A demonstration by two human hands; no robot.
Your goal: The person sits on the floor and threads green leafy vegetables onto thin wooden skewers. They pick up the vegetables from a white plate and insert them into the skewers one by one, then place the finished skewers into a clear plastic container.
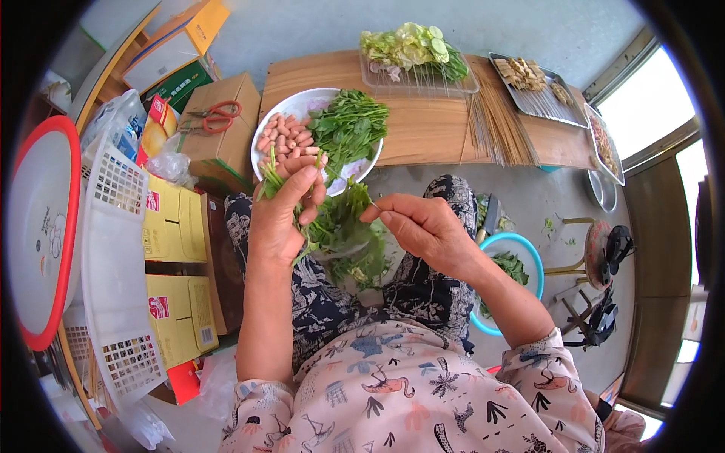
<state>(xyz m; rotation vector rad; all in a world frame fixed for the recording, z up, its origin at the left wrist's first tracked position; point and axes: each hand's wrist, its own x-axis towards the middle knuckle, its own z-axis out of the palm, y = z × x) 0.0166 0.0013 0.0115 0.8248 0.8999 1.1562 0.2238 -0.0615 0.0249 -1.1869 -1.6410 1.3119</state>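
Note:
My left hand [291, 204] grips a bunch of leafy green stems [272, 178] over my lap. The fingers of my right hand [427, 229] pinch a thin skewer whose far end reaches the green leaves [359, 198] between my hands. More greens hang below, partly hidden by my left hand and the leaves above. Just beyond my hands, a white basin [374, 161] holds small pink sausages [286, 135] and a heap of leafy greens [348, 122]. On the wooden table [419, 124], a clear tray [371, 82] carries skewered lettuce and other vegetables [405, 48].
Loose bamboo skewers [501, 127] and a metal tray of skewered food [558, 113] lie right on the table. A blue-rimmed basin [541, 272] stands on the floor near a stool [597, 255]. Red-handled scissors [218, 118] rest on a cardboard box [221, 144] at left.

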